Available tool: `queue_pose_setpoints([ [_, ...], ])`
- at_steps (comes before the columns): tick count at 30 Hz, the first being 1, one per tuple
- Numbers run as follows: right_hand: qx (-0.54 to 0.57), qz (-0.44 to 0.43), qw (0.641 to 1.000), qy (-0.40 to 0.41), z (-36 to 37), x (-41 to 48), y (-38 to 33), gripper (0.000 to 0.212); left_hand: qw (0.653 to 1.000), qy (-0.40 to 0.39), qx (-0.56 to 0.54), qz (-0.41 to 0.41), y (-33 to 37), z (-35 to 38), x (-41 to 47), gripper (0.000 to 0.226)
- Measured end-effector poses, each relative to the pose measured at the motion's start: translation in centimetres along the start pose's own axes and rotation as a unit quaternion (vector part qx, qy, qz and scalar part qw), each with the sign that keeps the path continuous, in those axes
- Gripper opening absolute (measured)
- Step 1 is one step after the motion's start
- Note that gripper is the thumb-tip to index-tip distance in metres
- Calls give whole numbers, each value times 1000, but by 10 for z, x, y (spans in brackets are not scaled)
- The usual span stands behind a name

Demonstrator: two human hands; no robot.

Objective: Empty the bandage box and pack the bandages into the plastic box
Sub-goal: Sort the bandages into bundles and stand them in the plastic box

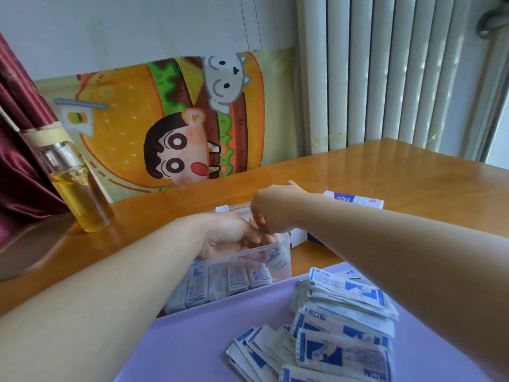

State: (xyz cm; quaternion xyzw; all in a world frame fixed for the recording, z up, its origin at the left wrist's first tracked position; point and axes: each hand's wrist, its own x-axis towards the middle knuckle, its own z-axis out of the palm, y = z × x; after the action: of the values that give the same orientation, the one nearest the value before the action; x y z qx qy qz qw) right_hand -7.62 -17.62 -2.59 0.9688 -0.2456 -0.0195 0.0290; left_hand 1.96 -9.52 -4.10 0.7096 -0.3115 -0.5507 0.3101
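Observation:
A clear plastic box [249, 252] stands mid-table with a row of blue-and-white bandages [237, 282] upright inside it. My left hand [231, 238] reaches into the box from the left, its fingers stretched out against the row. My right hand [272, 208] hangs over the box with the wrist bent. Its fingertips point down and pinch the top of a tilted bandage [278, 260] at the box's right end. The white and blue bandage box [358, 201] lies behind my right forearm. A loose pile of bandages [344, 312] lies on the purple mat [206, 340].
A glass bottle of yellow liquid [77, 186] stands at the left on the wooden table [399, 172]. A cartoon poster [170, 119] leans against the wall behind, a radiator [385, 73] is at the back right, and a dark red curtain [19, 161] hangs at the left edge.

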Motion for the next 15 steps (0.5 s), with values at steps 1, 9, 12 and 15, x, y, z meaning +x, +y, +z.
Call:
queue_pose_setpoints([
  [1, -15, -3, 1000, -7, -1, 1, 0, 19, 1000, 9, 3, -5, 1, 0, 2, 29],
  [9, 1, -15, 1000, 2, 2, -3, 1, 27, 998, 16, 62, -26, 4, 0, 9, 24],
  [12, 33, -5, 999, 38, 1, -8, 3, 29, 995, 23, 90, -32, 6, 1, 13, 23],
  [15, 76, 14, 995, 57, 0, -11, 4, 28, 991, 23, 125, -42, 8, 1, 14, 22],
])
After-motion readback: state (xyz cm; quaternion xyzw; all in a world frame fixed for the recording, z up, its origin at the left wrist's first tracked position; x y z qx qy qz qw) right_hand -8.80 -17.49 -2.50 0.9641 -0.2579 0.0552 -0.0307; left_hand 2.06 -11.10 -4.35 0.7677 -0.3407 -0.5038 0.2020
